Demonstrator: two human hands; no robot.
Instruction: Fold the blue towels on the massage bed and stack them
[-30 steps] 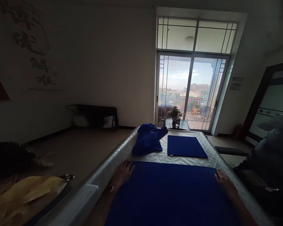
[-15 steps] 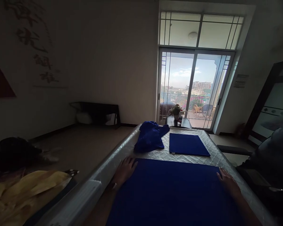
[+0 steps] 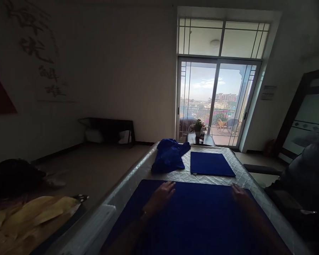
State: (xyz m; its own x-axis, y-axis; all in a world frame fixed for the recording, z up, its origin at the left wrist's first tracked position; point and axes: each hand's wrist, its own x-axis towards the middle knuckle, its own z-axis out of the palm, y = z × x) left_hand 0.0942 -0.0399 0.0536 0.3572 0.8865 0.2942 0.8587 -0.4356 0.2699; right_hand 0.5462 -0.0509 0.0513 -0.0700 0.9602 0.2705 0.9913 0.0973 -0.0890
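Observation:
A large blue cloth (image 3: 199,216) lies spread flat on a mattress (image 3: 138,179) with a shiny quilted cover. On its far left part rests my left hand (image 3: 162,194), fingers stretched out and holding nothing. My right hand (image 3: 240,194) lies near the cloth's far right edge, its fingers extended and a little blurred. Beyond the cloth, a flat blue square (image 3: 212,163), apparently folded fabric, sits on the right. Beside it is a crumpled heap of blue fabric (image 3: 168,156).
Yellow fabric (image 3: 29,217) and a dark heap (image 3: 20,173) lie at the left. A dark bench (image 3: 110,129) stands by the wall. Past the mattress, a small table (image 3: 194,139) carries a potted plant (image 3: 198,128) before a glass sliding door (image 3: 196,88). Dark furniture (image 3: 303,177) is at the right.
Both hands have moved inward over the large cloth, the left one rightward from its left edge and the right one leftward from its corner. The camera view has shifted slightly.

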